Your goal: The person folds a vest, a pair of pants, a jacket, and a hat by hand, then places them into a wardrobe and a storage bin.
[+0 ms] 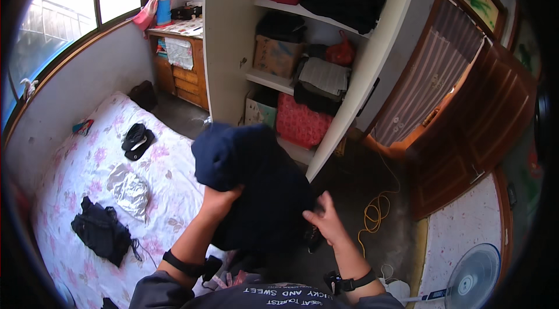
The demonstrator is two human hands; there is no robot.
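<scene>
A bulky dark navy and black folded garment (268, 187) is held up in front of me, between the bed and the open wardrobe. Its upper left part is a rounded blue fold, and its exact kind is hard to make out. My left hand (221, 201) grips it from the lower left, with most fingers hidden by the cloth. At the garment's right edge, my right hand (327, 220) has its fingers apart and its thumb near or touching the fabric. Both wrists wear black straps.
On the flowered bed (169, 160) lie a black cap (138, 141), a silvery crumpled bag (128, 189) and a black drawstring bag (102, 230). The wardrobe shelves (273, 79) hold folded clothes and boxes. A yellow cable (372, 210) and a fan (473, 283) are at right.
</scene>
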